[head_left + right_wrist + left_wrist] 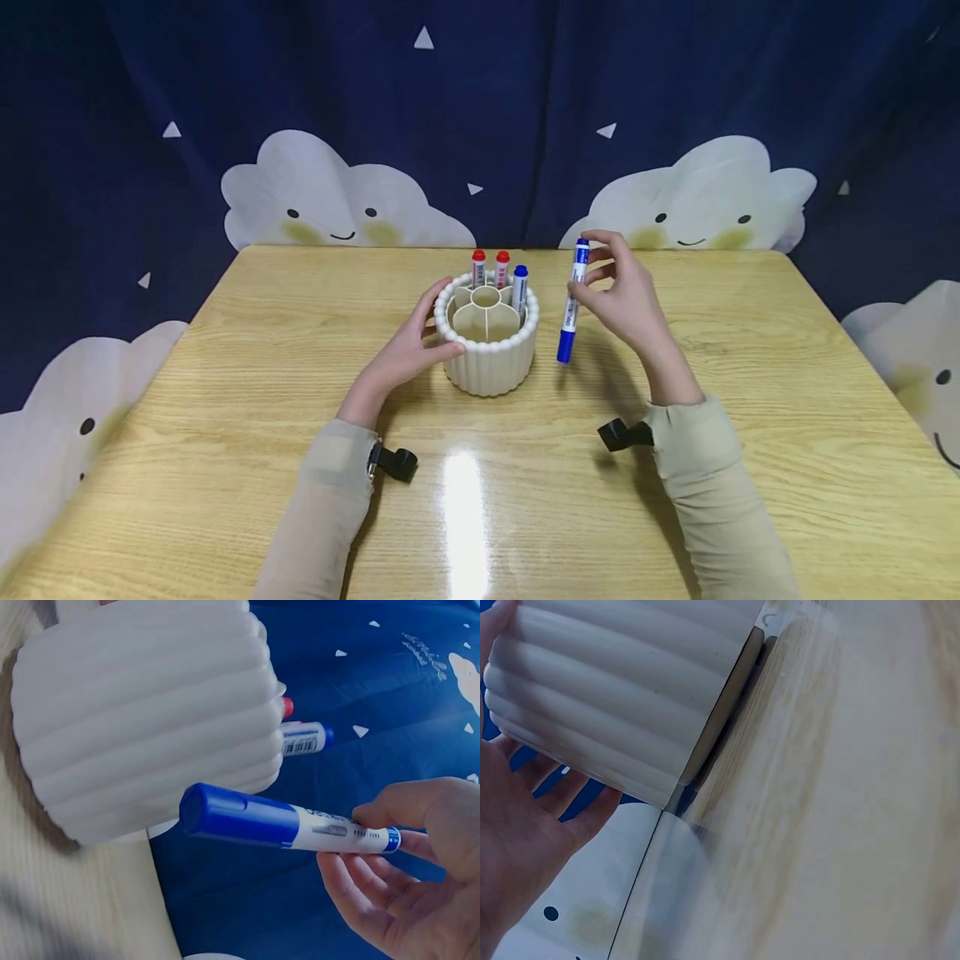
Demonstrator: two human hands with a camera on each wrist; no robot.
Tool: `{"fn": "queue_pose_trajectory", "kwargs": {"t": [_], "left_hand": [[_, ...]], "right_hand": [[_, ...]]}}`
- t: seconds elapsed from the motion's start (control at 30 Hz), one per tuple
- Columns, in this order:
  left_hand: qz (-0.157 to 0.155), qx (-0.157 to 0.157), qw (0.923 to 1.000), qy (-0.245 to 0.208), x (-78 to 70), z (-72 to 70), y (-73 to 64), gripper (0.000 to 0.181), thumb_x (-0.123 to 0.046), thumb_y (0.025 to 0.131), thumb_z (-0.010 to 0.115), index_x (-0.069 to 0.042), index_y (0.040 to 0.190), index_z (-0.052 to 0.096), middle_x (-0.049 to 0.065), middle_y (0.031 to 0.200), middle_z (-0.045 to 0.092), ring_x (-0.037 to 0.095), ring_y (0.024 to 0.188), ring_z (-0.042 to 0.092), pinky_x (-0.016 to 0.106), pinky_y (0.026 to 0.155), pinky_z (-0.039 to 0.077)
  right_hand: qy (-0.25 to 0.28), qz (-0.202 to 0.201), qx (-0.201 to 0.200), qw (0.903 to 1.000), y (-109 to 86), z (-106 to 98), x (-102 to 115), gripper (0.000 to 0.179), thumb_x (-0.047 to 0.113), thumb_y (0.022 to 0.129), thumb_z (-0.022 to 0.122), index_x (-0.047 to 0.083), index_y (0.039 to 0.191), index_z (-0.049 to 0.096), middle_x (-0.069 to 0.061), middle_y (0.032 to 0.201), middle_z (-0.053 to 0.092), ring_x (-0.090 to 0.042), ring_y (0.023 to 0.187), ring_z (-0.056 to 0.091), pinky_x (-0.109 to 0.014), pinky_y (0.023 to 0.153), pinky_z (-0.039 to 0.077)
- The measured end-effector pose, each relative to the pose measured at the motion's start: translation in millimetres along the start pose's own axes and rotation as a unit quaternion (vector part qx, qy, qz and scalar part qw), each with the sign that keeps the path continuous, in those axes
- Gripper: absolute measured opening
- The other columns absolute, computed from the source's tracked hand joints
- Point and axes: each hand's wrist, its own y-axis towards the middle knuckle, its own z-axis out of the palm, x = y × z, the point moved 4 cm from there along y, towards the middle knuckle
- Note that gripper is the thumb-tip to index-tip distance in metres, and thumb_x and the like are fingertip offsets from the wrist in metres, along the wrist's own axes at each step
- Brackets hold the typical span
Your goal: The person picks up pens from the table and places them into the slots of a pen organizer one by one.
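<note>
A cream, ribbed pen holder (491, 367) with a beaded rim and divided compartments stands on the table. My left hand (405, 348) grips it from the left side, thumb at the near rim and fingers round the back. To its right, my right hand (630, 300) pinches a white-and-blue marker (573, 307) between thumb and fingers. That marker is held above the table, nearly upright, its blue cap (240, 815) pointing down. Inside the holder's far compartments are two red-topped markers (478, 268) and, at the right, one blue-topped marker (519, 292).
The wooden table (262, 350) reaches back to a dark blue curtain (510, 100) printed with smiling clouds and white triangles. A black wrist strap mount (397, 464) sits on the left sleeve, and another mount (615, 434) on the right one.
</note>
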Motion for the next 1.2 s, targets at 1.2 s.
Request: {"fn": "queue_pose_trajectory", "kwargs": {"t": [1.2], "left_hand": [[0.0, 0.0, 1.0, 0.007, 0.4, 0.0, -0.3, 0.086, -0.011, 0.079, 0.065, -0.018, 0.146, 0.012, 0.007, 0.148, 0.022, 0.028, 0.128, 0.031, 0.046, 0.104, 0.03]], "right_hand": [[0.123, -0.121, -0.063, 0.983, 3.5, 10.1, 63.1, 0.058, -0.001, 0.077, 0.067, 0.01, 0.127, 0.041, -0.008, 0.105, 0.051, -0.013, 0.085, 0.056, -0.017, 0.064, 0.052]]}}
